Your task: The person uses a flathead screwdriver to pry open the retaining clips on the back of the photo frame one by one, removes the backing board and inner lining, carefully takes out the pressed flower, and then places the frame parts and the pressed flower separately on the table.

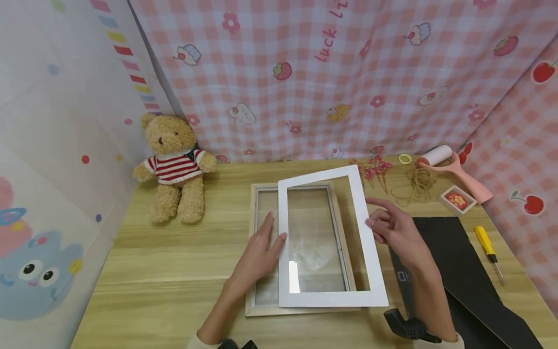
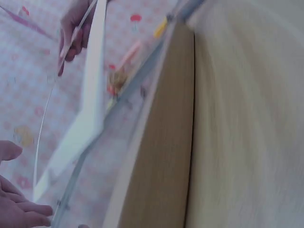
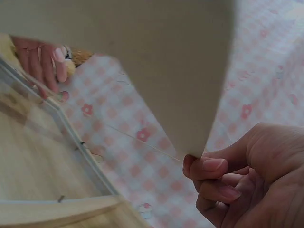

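Observation:
A light wooden picture frame [image 1: 254, 203] lies on the table with a clear pane [image 1: 314, 232] inside it. Tilted above its right part is a white picture mat [image 1: 331, 299] with a rectangular opening. My right hand [image 1: 398, 235] pinches the mat's right edge between thumb and fingers; the grip shows close up in the right wrist view, at the mat's border [image 3: 175, 85]. Over the frame's left side, my left hand [image 1: 257, 257] is spread with its fingers extended, the thumb at the mat's left edge. In the left wrist view the mat [image 2: 90, 95] stands above the frame's side [image 2: 161, 137].
Black boards [image 1: 440, 237] lie on the right, with a yellow-handled screwdriver [image 1: 486, 245] beyond them. Behind are a small white-edged box [image 1: 457, 199], twine [image 1: 420, 183], a pink-handled roller [image 1: 462, 172] and dried flowers [image 1: 377, 170]. A teddy bear [image 1: 176, 165] sits back left.

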A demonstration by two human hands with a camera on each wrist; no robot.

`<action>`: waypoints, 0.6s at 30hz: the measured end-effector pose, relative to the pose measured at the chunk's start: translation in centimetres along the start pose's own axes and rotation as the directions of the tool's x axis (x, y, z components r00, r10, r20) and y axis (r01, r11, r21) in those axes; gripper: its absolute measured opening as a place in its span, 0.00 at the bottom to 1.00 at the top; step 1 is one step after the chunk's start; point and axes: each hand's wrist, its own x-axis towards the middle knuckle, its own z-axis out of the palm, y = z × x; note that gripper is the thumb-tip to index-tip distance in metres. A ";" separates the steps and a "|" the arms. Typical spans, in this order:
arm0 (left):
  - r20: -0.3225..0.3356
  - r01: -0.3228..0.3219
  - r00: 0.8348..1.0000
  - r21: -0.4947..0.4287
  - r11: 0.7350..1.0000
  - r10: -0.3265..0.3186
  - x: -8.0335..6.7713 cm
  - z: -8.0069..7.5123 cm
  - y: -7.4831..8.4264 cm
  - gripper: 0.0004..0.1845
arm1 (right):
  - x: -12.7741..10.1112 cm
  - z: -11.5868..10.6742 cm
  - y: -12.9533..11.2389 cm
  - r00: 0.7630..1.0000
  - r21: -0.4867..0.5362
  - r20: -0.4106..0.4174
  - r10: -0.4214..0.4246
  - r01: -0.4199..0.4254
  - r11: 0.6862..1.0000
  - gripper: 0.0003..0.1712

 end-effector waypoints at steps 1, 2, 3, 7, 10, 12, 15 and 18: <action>0.011 -0.004 1.000 -0.059 0.998 0.005 -0.2 0.1 0.9 0.46 | -0.2 -0.3 0.0 1.000 -0.001 -0.011 -0.007 0.007 1.000 0.30; 0.021 -0.001 1.000 -0.124 0.992 0.003 -0.4 0.2 2.1 0.46 | -0.4 -0.6 0.1 1.000 -0.005 -0.018 -0.011 0.011 1.000 0.30; 0.030 0.006 1.000 -0.180 0.984 -0.001 -0.7 0.2 3.4 0.47 | -0.6 -0.9 0.1 1.000 -0.011 -0.025 -0.015 0.015 1.000 0.30; 0.014 0.009 1.000 -0.323 0.946 -0.005 -1.4 1.1 6.8 0.47 | -1.3 -2.0 0.4 0.998 -0.063 -0.055 -0.019 0.015 0.998 0.29; -0.021 -0.017 1.000 -0.375 0.927 0.009 -1.4 2.8 7.3 0.45 | -2.1 -3.1 0.7 0.996 -0.130 -0.085 -0.027 0.016 0.991 0.29; -0.028 -0.013 1.000 -0.415 0.910 0.001 -1.4 3.5 8.5 0.44 | -2.7 -4.0 1.0 0.994 -0.186 -0.105 -0.040 0.020 0.982 0.28; -0.049 -0.032 0.999 -0.422 0.906 0.013 -1.2 5.6 8.8 0.42 | -3.5 -5.4 1.6 0.990 -0.265 -0.129 -0.055 0.019 0.964 0.27; -0.021 0.025 0.999 -0.427 0.904 -0.037 -1.2 7.0 10.7 0.40 | -4.1 -6.8 2.5 0.987 -0.330 -0.148 -0.060 0.008 0.944 0.26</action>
